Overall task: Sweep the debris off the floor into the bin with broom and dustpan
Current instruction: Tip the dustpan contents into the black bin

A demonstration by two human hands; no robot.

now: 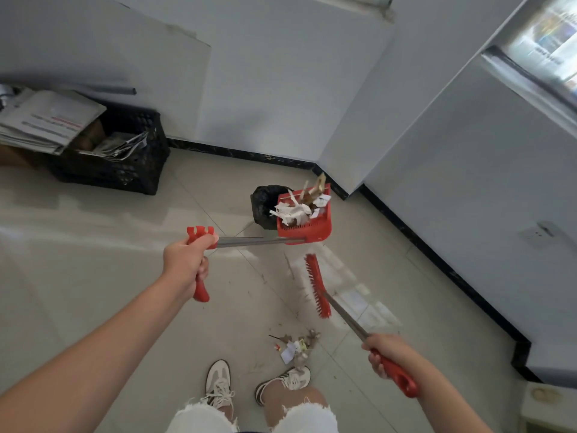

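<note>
1. Debris: a small pile of paper scraps and dry leaf bits (296, 348) is lying on the tiled floor (93, 276) just ahead of the white sneakers (218, 385); a second load of torn paper and twigs (299, 207) is sitting in the red dustpan (303, 226).
2. Dustpan is hanging lifted, right beside the black-bagged bin (265, 204), load heaped above its rim.
3. Left hand (184, 264) is wrapping tight round the dustpan's red grip, metal shaft running out to the pan.
4. Right hand (382, 354) is closing round the red broom handle (396, 376); broom head (317, 289) is hanging near the floor, contact unclear.
5. Handling, my read: scraps are light, loose and springy, likely spilling or blowing off if the pan tips early; keep it level till over the bin mouth. Hold both tools at the moulded grips, as the long shafts make the ends swing.
6. Progress guess: first load is about to be dumped, the floor pile is not yet swept.
7. Around: black crate with newspapers (118, 157) at far left, grey walls with dark skirting.
</note>
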